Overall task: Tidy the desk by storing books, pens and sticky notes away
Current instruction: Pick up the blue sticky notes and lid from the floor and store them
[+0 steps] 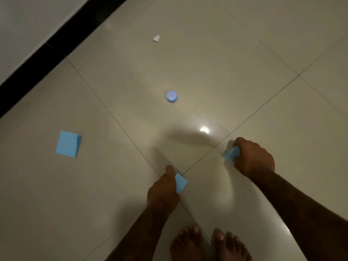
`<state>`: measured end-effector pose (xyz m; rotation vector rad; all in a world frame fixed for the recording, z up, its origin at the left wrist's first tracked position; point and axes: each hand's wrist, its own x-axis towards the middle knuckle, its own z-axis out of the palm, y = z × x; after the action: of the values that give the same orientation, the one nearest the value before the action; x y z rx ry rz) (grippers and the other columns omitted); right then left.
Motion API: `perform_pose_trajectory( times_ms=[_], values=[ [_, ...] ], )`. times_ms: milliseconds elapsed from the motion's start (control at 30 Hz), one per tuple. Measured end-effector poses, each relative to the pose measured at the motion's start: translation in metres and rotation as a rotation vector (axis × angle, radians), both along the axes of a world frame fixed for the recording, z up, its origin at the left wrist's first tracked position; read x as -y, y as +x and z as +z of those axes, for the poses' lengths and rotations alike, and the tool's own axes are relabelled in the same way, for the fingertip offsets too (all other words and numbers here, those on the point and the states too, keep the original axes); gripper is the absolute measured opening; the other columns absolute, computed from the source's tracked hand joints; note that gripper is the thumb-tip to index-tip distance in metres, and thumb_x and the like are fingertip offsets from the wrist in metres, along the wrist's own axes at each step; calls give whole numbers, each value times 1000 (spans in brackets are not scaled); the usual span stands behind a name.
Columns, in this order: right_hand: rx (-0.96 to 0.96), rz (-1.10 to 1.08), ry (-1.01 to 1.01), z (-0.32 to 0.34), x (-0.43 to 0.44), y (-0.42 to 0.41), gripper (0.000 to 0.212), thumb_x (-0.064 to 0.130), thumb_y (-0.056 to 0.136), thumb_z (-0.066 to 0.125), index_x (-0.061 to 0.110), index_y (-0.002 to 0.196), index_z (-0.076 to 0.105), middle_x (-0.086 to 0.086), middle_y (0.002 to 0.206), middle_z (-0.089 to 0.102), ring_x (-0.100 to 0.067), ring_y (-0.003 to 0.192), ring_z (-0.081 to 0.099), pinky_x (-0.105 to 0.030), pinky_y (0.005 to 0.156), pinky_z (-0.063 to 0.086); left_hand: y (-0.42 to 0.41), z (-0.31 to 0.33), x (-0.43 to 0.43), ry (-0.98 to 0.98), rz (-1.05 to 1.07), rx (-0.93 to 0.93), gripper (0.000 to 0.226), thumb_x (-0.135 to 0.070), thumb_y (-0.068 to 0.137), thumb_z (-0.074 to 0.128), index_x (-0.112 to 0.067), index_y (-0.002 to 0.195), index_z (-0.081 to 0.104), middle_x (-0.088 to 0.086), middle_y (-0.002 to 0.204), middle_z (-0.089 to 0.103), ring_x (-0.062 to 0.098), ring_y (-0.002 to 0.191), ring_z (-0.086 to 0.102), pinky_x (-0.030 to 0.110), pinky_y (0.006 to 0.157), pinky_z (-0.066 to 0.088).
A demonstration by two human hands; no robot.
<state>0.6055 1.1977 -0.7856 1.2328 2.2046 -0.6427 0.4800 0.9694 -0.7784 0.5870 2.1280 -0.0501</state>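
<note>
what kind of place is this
Likely a room in a home: glossy beige tiled floor, a black skirting strip along the wall, bare feet, a blue sticky note lying loose.

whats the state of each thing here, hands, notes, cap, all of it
left hand: grips a blue note, thumb up
note in left hand: held, one corner sticking out
right hand: fingers curled round a blue note
note in right hand: held, bent
loose sticky notes: flat on the floor, untouched, right edge creased
blue cap: on the floor, top up, untouched
white scrap: on the floor, far from both hands
</note>
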Motion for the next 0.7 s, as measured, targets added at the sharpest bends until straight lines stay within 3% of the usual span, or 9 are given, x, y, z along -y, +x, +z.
perform_pose_trajectory(
  times_ms=[133,233,367,467,600,700],
  values=[
    [-63,-53,-76,53,11,4,29,25,88,70,30,117,66,0,116,69,-28,105,67,-39,86,57,0,56,-19,76,33,-18,42,-18,92,61,-21,118,29,4,114,63,23,99,66,33,78,54],
    [-177,-176,-153,101,17,8,20,26,90,71,31,109,67,1,105,71,-29,97,69,-38,81,56,-1,106,-30,137,129,-34,36,-18,94,59,-19,117,31,6,113,63,24,97,66,28,70,50],
    [-316,-272,-230,175,27,16,15,22,90,74,28,103,66,7,91,67,-25,86,70,-40,72,60,1,176,-31,238,364,-7,33,-14,92,60,-21,111,34,4,108,61,23,92,65,34,70,57],
    [-390,-348,-303,235,34,22,17,22,86,78,33,90,66,12,83,68,-18,78,71,-47,67,64,4,232,-26,304,492,48,32,-12,91,62,-21,109,38,1,106,61,17,90,63,24,63,52],
    [-473,-421,-421,322,47,23,26,18,81,84,39,84,69,8,79,75,-17,78,73,-41,69,62,13,315,-12,433,695,104,29,-8,83,67,-24,98,47,-1,96,66,16,85,67,37,70,59],
    [-507,-448,-524,391,61,21,21,14,84,86,28,88,71,1,85,76,-23,82,73,-41,69,61,18,383,0,552,845,138,31,-1,81,70,-21,98,54,0,97,69,18,89,68,36,77,59]
  ],
)
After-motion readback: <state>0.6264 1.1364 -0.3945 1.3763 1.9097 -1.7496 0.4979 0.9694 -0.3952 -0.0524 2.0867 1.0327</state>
